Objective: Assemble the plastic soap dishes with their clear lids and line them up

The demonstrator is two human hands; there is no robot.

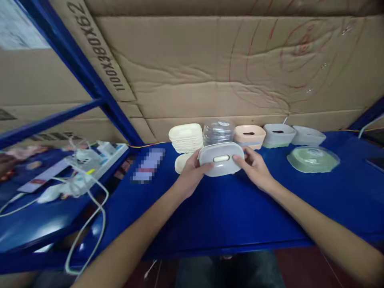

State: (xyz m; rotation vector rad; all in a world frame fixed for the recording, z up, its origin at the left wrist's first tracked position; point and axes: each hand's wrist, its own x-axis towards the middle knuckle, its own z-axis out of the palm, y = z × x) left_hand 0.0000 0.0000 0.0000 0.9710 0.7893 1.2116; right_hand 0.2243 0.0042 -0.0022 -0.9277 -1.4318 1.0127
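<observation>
Above the blue table I hold a grey, rounded plastic tray [207,161] with an oval slot, and a cream surface shows through that slot. My left hand [192,170] grips its left end, thumb on the face. At the opposite end my right hand [255,166] is closed on it, the thumb close to the slot. Behind my left hand rises a stack of cream trays [186,138], with one cream tray [180,163] lying in front, partly hidden by that hand. Stacked clear plastic covers [219,131] stand just behind the held tray.
To the right are stacked peach trays [249,134], grey trays [279,134], another grey stack [309,136] and a green tray under a clear cover [313,159]. A blurred-out phone-like item [148,165] lies left. Power strips [87,172] and looping white cables [103,216] occupy the far left.
</observation>
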